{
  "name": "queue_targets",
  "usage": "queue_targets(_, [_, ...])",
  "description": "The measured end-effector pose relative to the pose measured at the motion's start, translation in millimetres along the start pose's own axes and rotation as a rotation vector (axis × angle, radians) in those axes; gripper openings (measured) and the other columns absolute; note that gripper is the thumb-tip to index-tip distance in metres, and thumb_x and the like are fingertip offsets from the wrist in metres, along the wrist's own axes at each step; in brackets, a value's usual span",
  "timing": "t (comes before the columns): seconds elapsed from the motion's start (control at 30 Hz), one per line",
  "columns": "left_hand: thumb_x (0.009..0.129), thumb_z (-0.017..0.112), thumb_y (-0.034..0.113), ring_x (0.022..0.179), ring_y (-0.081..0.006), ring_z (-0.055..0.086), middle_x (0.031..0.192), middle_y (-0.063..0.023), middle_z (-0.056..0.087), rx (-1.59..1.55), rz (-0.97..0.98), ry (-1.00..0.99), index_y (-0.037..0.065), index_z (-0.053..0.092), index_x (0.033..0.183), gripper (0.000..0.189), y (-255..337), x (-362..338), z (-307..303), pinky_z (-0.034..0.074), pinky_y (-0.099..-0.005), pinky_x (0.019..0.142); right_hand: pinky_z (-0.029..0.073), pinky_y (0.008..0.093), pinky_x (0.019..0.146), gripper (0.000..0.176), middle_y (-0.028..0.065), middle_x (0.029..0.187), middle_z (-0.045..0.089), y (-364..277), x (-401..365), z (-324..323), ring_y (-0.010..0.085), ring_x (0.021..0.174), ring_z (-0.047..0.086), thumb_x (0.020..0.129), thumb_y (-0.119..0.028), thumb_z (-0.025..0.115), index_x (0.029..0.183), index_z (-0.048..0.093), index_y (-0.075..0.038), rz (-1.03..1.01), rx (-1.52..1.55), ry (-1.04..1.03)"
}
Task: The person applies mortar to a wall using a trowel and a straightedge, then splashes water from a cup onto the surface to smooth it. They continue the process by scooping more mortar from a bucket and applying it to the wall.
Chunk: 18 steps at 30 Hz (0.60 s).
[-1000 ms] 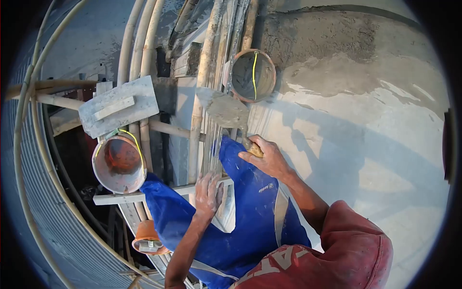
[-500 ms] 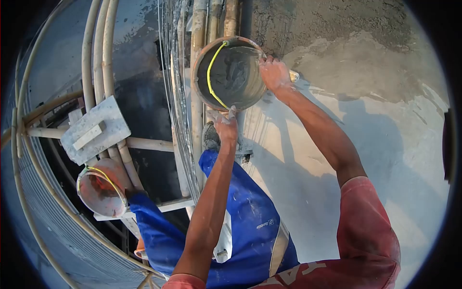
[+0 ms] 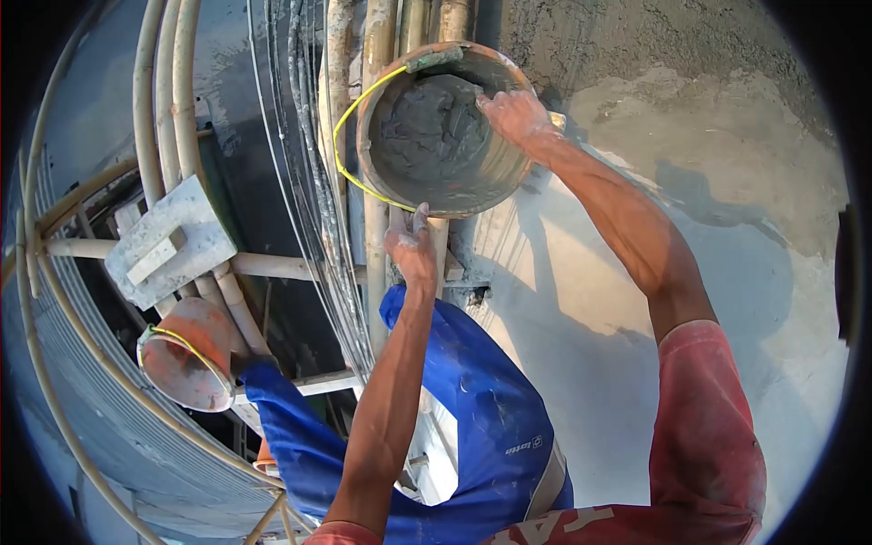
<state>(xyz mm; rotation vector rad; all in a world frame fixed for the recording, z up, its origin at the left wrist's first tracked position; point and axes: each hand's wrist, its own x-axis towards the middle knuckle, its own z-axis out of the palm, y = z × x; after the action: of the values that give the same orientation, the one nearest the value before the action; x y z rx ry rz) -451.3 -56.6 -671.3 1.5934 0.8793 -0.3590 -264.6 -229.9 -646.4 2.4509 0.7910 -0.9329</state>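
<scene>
A bucket [image 3: 527, 173] with wet grey mortar [image 3: 436, 123] inside is tilted so that its mouth faces me. Its yellow handle [image 3: 338, 150] hangs out past the left side of the rim. My left hand [image 3: 413, 250] grips the rim at the near side, thumb up against the edge. At the right side my right hand [image 3: 520, 118] is hooked over the rim, its fingers reaching inside near the mortar. Both hands are smeared with grey. The bucket's underside is hidden.
Bamboo poles [image 3: 163, 100] and thin metal rods [image 3: 304, 136] run along the left. A flat plastering float [image 3: 168, 241] lies across the poles, above a second orange bucket [image 3: 186, 354]. To the right is a wall [image 3: 599, 381], wet with plaster [image 3: 690, 118] higher up.
The bucket has tipped further towards me, showing more mortar. Its handle has swung from across the mouth to outside the left rim. My right fingers reach further in over the rim.
</scene>
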Motion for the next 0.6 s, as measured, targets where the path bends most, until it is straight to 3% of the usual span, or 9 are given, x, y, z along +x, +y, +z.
queue_targets(0.07, [0.081, 0.063, 0.014, 0.056, -0.0314, 0.051, 0.066, -0.0222, 0.059, -0.001, 0.006, 0.008, -0.006, 0.058, 0.094, 0.024, 1, 3, -2, 0.041, -0.0388, 0.058, 0.050, 0.0346, 0.069, 0.029, 0.0094, 0.085, 0.062, 0, 0, 4, 0.0240, 0.081, 0.063, 0.086, -0.010, 0.044, 0.113, 0.053, -0.005, -0.022, -0.005, -0.011])
queue_targets(0.13, [0.085, 0.059, 0.008, 0.071, -0.0069, 0.053, 0.084, -0.0069, 0.064, -0.063, -0.045, -0.085, -0.007, 0.056, 0.108, 0.027, 1, 4, -5, 0.048, -0.0205, 0.068, 0.050, 0.0350, 0.068, 0.028, 0.0100, 0.084, 0.062, 2, 1, 4, 0.0244, 0.081, 0.063, 0.086, -0.010, 0.043, 0.111, 0.053, -0.005, -0.035, -0.014, -0.019])
queue_targets(0.23, [0.085, 0.059, 0.007, 0.073, -0.0064, 0.053, 0.085, -0.0060, 0.064, -0.040, 0.030, -0.035, -0.007, 0.056, 0.109, 0.028, -1, 3, -2, 0.049, -0.0220, 0.070, 0.050, 0.0348, 0.067, 0.027, 0.0102, 0.085, 0.063, -1, 8, -2, 0.0247, 0.082, 0.063, 0.086, -0.010, 0.043, 0.110, 0.054, -0.004, -0.112, -0.016, -0.024])
queue_targets(0.33, [0.085, 0.060, 0.008, 0.073, -0.0066, 0.053, 0.085, -0.0055, 0.064, -0.001, -0.015, -0.099, -0.006, 0.056, 0.108, 0.027, 4, 4, -8, 0.048, -0.0211, 0.069, 0.050, 0.0357, 0.067, 0.027, 0.0108, 0.084, 0.063, -3, 10, -3, 0.0255, 0.079, 0.063, 0.085, -0.010, 0.044, 0.109, 0.055, -0.004, -0.142, -0.021, -0.097])
queue_targets(0.53, [0.085, 0.060, 0.010, 0.072, -0.0069, 0.053, 0.084, -0.0057, 0.064, 0.007, 0.038, -0.073, -0.006, 0.058, 0.105, 0.026, 4, 6, -6, 0.046, -0.0206, 0.066, 0.050, 0.0382, 0.068, 0.024, 0.0128, 0.078, 0.061, -5, -1, 12, 0.0273, 0.075, 0.063, 0.084, -0.010, 0.046, 0.105, 0.057, -0.004, -0.166, 0.074, 0.074])
queue_targets(0.6, [0.085, 0.061, 0.010, 0.071, -0.0078, 0.053, 0.082, -0.0065, 0.064, 0.019, 0.050, -0.090, -0.006, 0.058, 0.104, 0.025, 5, 6, -9, 0.046, -0.0215, 0.066, 0.049, 0.0391, 0.072, 0.025, 0.0125, 0.083, 0.061, -12, -4, 10, 0.0280, 0.082, 0.062, 0.086, -0.011, 0.044, 0.107, 0.056, -0.005, -0.126, 0.098, -0.048])
